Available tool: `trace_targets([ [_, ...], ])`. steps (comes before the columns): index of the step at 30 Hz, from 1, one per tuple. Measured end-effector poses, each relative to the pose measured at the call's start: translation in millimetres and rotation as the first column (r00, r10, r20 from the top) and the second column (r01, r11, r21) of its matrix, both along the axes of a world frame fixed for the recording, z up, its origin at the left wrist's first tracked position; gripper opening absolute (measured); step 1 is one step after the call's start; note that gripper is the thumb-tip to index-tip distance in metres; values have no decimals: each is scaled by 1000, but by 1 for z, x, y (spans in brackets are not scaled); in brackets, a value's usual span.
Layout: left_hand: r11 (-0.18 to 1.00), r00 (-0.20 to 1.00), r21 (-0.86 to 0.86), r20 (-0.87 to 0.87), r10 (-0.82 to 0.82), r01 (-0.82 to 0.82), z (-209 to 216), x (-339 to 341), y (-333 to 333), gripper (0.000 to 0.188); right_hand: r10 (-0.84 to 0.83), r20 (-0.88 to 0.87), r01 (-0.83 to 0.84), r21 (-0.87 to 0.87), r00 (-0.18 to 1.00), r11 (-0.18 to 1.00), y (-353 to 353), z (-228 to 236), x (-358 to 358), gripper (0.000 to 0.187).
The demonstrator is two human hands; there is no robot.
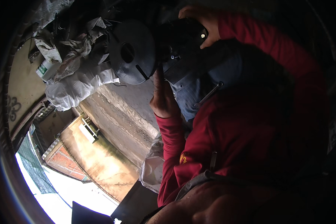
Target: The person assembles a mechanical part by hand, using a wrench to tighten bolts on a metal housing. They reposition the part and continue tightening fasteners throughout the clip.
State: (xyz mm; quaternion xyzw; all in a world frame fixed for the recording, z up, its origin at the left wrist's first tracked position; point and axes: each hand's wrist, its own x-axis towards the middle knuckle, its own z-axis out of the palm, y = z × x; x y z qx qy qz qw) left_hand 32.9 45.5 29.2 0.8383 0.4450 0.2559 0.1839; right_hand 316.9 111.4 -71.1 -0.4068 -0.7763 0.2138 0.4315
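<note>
A dark machine part lies across my lap, with a grey round disc (140,46) at its left end and a black, roughly cylindrical body (181,31) behind it. The disc has a central hole and narrow slots. Around the right end of the black body, my right hand (207,24) is closed, thumb and fingers on opposite sides. My left hand (163,99) reaches up at the disc's lower right rim, one finger stretched along it; its fingertips fade into shadow. Over the blue trousers (227,69) lies a metal wrench (209,93).
Left of the disc are crumpled white plastic sacks (76,87) and a white bottle with a green label (44,71). Another white bag (152,170) lies beside my left arm. Beyond stands a sunlit wall (108,156). The right side is very dark.
</note>
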Motion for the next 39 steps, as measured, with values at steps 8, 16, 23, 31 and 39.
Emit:
trace_targets([
  [8,993,998,107,40,-55,50,-20,-3,8,52,4,-6,-4,-1,1000,1000,1,1,-4,82],
  [16,993,988,105,-138,72,-58,-44,-3,-8,54,10,-9,-10,0,1000,1000,2,3,2,82],
  [23,971,962,201,-264,-72,128,-49,-29,-4,61,10,-6,-10,-1,1000,1000,1,2,1,83],
  [31,989,972,59,-200,-121,135,-41,-33,2,60,-34,-10,34,16,999,999,1,-4,2,85],
  [39,985,960,20,-227,-162,171,-29,-29,11,55,-27,7,27,2,1000,1000,-1,-2,1,85],
])
